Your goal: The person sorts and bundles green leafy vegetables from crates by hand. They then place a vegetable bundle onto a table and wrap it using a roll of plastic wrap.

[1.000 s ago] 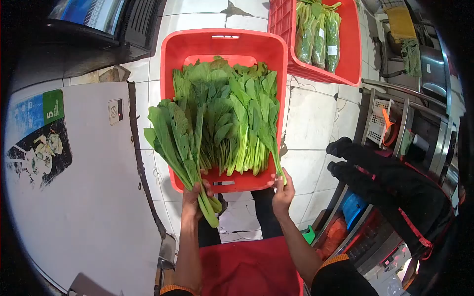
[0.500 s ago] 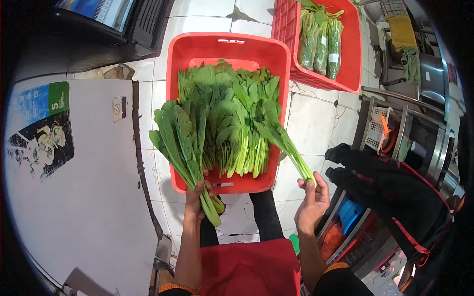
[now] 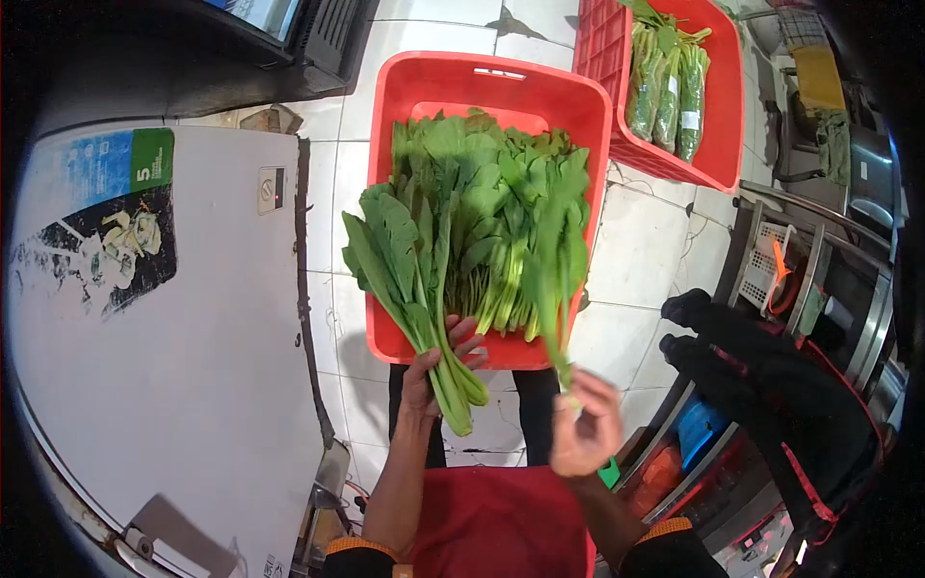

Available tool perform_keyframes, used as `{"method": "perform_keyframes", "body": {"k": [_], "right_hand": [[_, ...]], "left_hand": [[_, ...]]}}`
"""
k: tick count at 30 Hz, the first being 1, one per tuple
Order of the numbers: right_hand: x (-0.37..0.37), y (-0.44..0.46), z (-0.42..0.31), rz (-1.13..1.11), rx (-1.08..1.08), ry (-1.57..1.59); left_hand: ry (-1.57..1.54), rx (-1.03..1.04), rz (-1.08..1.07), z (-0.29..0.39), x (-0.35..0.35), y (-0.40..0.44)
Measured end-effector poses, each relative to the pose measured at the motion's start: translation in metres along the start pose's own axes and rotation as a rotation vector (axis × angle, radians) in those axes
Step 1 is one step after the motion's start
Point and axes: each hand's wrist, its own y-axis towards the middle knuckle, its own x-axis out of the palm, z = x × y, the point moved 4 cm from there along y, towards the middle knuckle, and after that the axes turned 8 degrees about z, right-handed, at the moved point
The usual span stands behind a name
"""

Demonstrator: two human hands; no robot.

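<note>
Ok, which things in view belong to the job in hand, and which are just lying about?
In the job:
bunch of leafy greens, held by the left hand
blurred sprig, held by the right hand
nearer red crate
loose greens inside it

Apparently just about:
white basket
white appliance

Untouched, possibly related: bagged greens in the second red crate.

A broad-leaved green bunch (image 3: 397, 249) with pale stems is held aslant, near a slimmer, blurred sprig (image 3: 551, 279).

1 camera — head-worn | looks forward, steeply down | near, above greens (image 3: 462, 173)
</note>
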Motion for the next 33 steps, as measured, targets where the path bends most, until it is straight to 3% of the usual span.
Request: {"method": "perform_keyframes", "body": {"k": [3, 5, 9, 10, 11, 12, 16, 19, 21, 23, 26, 29, 30, 33], "right_hand": [[0.023, -0.036, 0.009, -0.258, -0.056, -0.037], [0.038, -0.054, 0.019, -0.378, -0.072, -0.029], [0.041, -0.060, 0.030, -0.407, -0.001, -0.028], [0.042, -0.057, 0.029, -0.432, 0.000, -0.032], [0.043, -0.056, 0.027, -0.433, 0.000, -0.033], [0.046, -0.052, 0.025, -0.416, 0.056, -0.044], [0.056, -0.053, 0.027, -0.424, 0.090, -0.130], [0.053, -0.055, 0.030, -0.419, 0.076, -0.179], [0.048, -0.061, 0.043, -0.358, 0.291, 0.060], [0.049, -0.057, 0.047, -0.330, 0.322, 0.098], [0.055, -0.065, 0.057, -0.363, 0.545, 0.138], [0.045, -0.057, 0.042, -0.413, 0.363, -0.059], [0.037, -0.061, 0.045, -0.333, 0.314, -0.120], [0.019, -0.046, 0.035, -0.144, 0.428, -0.128]], "left_hand": [[-0.102, -0.055, 0.106, -0.011, -0.027, 0.003], [-0.014, -0.007, 0.024, -0.009, -0.002, 0.006], [-0.051, -0.040, -0.027, -0.016, -0.007, 0.008], [0.001, -0.035, 0.052, -0.018, -0.012, 0.008], [0.053, -0.030, 0.130, -0.021, -0.017, 0.008], [0.076, -0.059, 0.038, -0.021, -0.016, 0.009], [0.322, 0.050, 0.100, -0.025, -0.009, 0.013], [0.169, -0.032, 0.136, -0.026, -0.009, 0.011], [0.109, -0.054, 0.170, -0.024, -0.005, 0.007], [0.068, -0.023, 0.108, -0.019, 0.001, 0.003], [0.053, -0.028, 0.088, -0.019, 0.013, -0.005], [0.122, -0.028, 0.083, -0.021, 0.017, -0.012], [0.182, -0.020, 0.090, -0.021, 0.017, -0.014], [0.361, -0.011, 0.224, -0.019, -0.004, -0.020]]}}
